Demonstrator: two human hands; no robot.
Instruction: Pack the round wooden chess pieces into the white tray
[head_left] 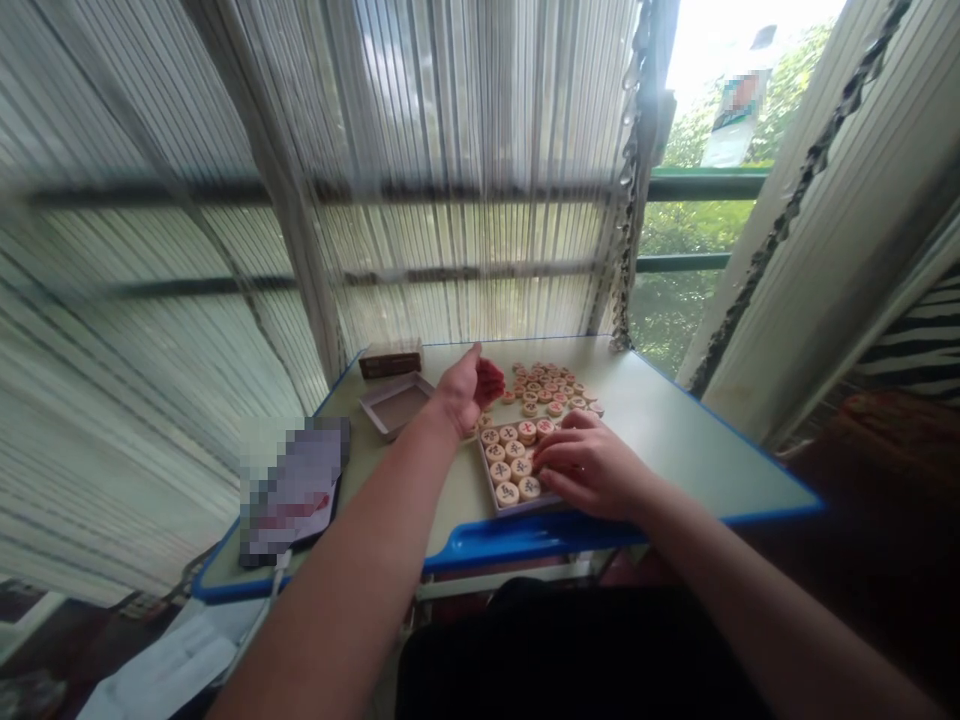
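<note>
An open box (490, 487) near the table's front edge holds several round wooden pieces (508, 493) with dark characters, and some with red ones along its back row. My right hand (589, 462) lies over the box's right side, fingers bent down among the pieces; its fingertips are partly hidden. Behind the box's left corner, my left hand (472, 388) is raised on edge, its fingers apart from the thumb and nothing seen in it. Many loose pieces (551, 385) lie spread behind the box, just right of my left hand.
An empty shallow tray or lid (397, 405) lies left of my left hand, with a brown box (391, 358) behind it. A tablet-like device (296, 490) with a cable sits at the left edge. Sheer curtains (465, 180) hang behind the blue-edged table (697, 460).
</note>
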